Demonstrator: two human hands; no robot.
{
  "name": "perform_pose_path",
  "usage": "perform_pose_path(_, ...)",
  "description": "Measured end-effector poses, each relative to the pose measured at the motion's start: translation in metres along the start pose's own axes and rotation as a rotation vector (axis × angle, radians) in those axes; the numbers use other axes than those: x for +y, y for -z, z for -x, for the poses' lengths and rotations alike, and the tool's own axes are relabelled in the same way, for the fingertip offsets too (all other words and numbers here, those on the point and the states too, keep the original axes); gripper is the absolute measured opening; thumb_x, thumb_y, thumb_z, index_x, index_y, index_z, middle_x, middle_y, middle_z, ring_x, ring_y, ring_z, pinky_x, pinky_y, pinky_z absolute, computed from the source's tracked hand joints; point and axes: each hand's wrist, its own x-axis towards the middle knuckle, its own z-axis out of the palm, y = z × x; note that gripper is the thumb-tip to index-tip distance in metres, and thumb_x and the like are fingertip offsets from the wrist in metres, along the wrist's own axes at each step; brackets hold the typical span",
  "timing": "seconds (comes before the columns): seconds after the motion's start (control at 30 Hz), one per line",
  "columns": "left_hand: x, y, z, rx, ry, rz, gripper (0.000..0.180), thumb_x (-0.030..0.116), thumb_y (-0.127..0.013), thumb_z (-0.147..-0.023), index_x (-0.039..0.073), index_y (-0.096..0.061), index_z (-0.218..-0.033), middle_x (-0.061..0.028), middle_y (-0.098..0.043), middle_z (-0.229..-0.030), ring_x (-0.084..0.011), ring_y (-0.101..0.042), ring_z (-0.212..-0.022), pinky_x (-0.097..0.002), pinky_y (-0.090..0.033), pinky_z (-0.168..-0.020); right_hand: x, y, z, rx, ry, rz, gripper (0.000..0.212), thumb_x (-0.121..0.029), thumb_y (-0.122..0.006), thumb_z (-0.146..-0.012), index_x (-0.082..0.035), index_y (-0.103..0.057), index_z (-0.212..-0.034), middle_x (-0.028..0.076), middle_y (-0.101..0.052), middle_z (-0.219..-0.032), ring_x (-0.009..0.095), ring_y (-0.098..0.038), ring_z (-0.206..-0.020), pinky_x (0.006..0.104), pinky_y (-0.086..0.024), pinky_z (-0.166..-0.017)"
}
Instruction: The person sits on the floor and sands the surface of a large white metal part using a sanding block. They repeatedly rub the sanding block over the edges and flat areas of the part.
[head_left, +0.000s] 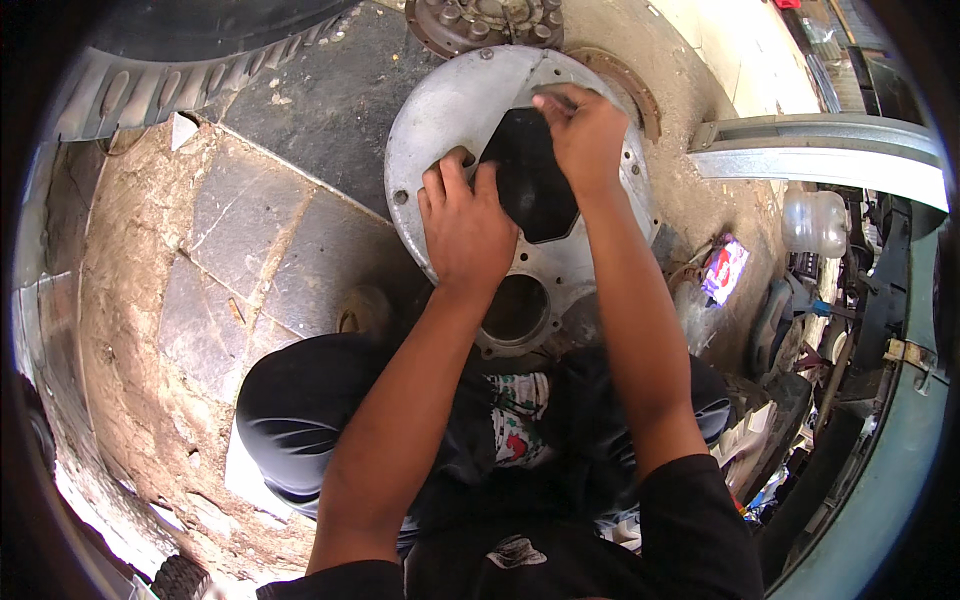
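A large round grey metal plate (430, 110) lies between my knees, with bolt holes near its rim and a round hole at its near end. At its middle is a black, angular area (535, 185); I cannot tell if this is an opening or a dark sheet. My left hand (468, 225) rests on the plate left of the black area, fingers apart and bent. My right hand (588, 135) is at the far right edge of that area, thumb and fingers pinched together and slightly blurred. Whatever they hold, if anything, is hidden.
A rusty bolted metal part (485, 22) and a curved rusty piece (630, 85) sit beyond the plate. A big tyre (200, 60) stands far left. On the right are a metal channel bar (820, 150), a plastic jar (815, 222) and a purple packet (725, 270).
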Motion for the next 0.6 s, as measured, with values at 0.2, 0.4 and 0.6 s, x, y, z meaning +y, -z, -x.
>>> perform_pose_path(0.2,-0.003,0.0,-0.002,0.026,-0.005,0.006,0.047,0.009,-0.079,-0.077,0.006,-0.073,-0.123,-0.0145,-0.054,-0.136,-0.0358,-0.052,-0.126,-0.048,-0.043,-0.106,-0.007,-0.015,0.007,0.055,0.016,-0.093,0.014,-0.022,-0.087,-0.086,-0.012,-0.085,-0.095,0.016,-0.076,-0.078,0.039,-0.074,-0.076,0.0474,-0.057,-0.076)
perform_pose_path(0.4,-0.002,0.003,-0.001,0.001,0.002,0.007,0.045,0.008,-0.077,-0.078,0.005,-0.073,-0.124,-0.0146,-0.054,-0.135,-0.0358,-0.052,-0.126,-0.0467,-0.044,-0.104,0.001,-0.007,0.001,0.024,0.008,-0.014,0.019,-0.023,-0.088,-0.086,-0.009,-0.085,-0.098,0.018,-0.078,-0.085,0.034,-0.077,-0.077,0.0419,-0.058,-0.073)
perform_pose_path(0.6,0.0,-0.003,-0.002,-0.001,0.003,-0.015,0.047,0.008,-0.077,-0.078,0.006,-0.073,-0.125,-0.0143,-0.054,-0.136,-0.0354,-0.052,-0.126,-0.047,-0.043,-0.105,0.016,-0.006,-0.009,0.063,0.098,0.001,0.015,-0.024,-0.087,-0.085,-0.011,-0.084,-0.092,0.017,-0.075,-0.077,0.042,-0.073,-0.074,0.0481,-0.055,-0.068)
